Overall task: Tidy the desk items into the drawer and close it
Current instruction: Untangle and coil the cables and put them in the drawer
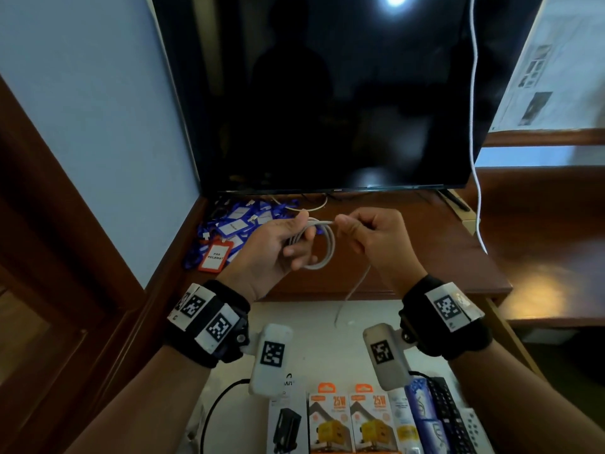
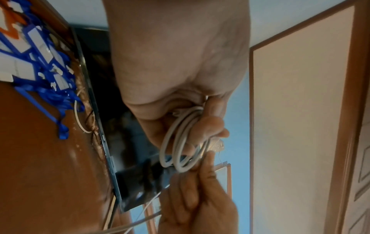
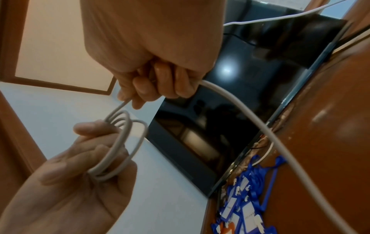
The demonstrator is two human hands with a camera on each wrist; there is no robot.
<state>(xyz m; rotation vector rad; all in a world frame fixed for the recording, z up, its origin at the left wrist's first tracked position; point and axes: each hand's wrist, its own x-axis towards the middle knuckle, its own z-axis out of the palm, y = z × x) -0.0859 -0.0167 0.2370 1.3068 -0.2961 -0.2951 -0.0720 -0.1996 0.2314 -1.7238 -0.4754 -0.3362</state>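
A grey cable (image 1: pixel 322 239) (image 2: pixel 180 142) (image 3: pixel 122 142) is wound into a few loops above the brown desk (image 1: pixel 409 250). My left hand (image 1: pixel 284 247) (image 3: pixel 66 178) grips the coil with fingers and thumb. My right hand (image 1: pixel 366 234) (image 2: pixel 192 194) (image 3: pixel 152 85) pinches the strand leaving the coil, and the loose tail (image 1: pixel 353 286) hangs from it over the open drawer (image 1: pixel 327 342). Blue lanyards with card holders (image 1: pixel 235 224) and a red card holder (image 1: pixel 214 253) lie at the desk's back left.
A dark TV screen (image 1: pixel 327 93) stands at the back of the desk, a white cord (image 1: pixel 474 142) hanging by its right edge. Inside the drawer lie boxed chargers (image 1: pixel 350 421), a black cable (image 1: pixel 212 411), small packs and a black remote (image 1: pixel 448 417).
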